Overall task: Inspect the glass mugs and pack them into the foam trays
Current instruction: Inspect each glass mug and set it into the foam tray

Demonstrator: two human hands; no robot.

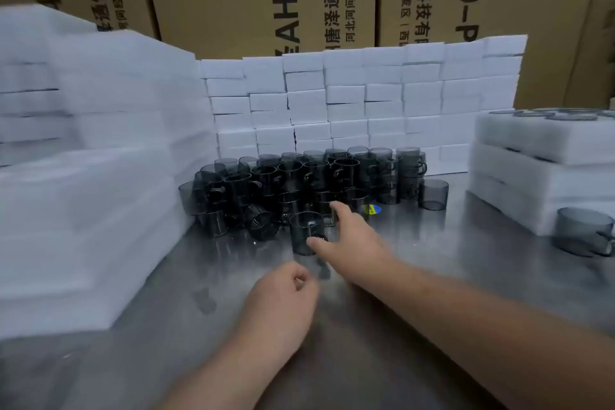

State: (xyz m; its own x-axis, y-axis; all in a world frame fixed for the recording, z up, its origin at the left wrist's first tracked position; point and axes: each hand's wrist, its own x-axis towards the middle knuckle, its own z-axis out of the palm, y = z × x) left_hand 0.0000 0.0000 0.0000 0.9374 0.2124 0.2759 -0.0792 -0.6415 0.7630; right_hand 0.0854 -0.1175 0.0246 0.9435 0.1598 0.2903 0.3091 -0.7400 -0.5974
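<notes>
Mug [305,232] upright, just beside right fingers [342,210]

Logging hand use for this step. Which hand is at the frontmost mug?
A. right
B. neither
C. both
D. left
A: the right hand reaches the front mug, thumb against its side, while the left hand is curled short of it, holding nothing.
</notes>
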